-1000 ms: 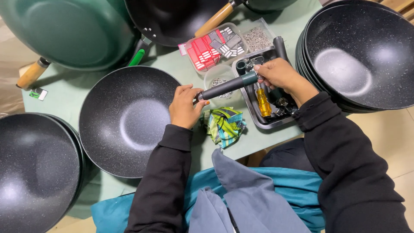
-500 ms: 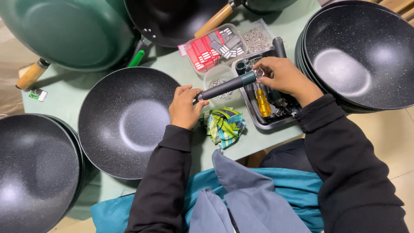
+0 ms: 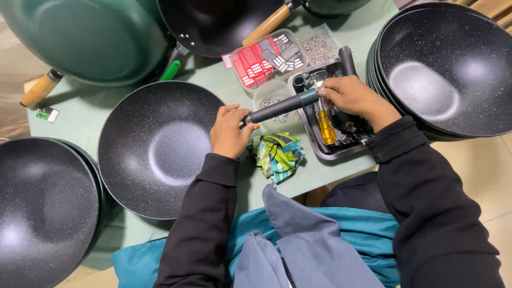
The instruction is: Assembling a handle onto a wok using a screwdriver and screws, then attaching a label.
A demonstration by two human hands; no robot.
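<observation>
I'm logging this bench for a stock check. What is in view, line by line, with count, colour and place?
Wok: one, black speckled, centre, at the left hand.
Handle: one, dark, held at the wok's rim.
Wok stack: black, right.
Wok: black, lower left.
Green wok: one, top left, wooden handle.
Wok: one, black, top centre, wooden handle.
Tray: one, metal, under the right hand.
Screwdriver: one, yellow handle, in tray.
Boxes: clear, red and grey parts, top centre.
Cloth: one, green patterned, table edge.
Left hand: at the handle's joint.
Right hand: on the handle's end.
</observation>
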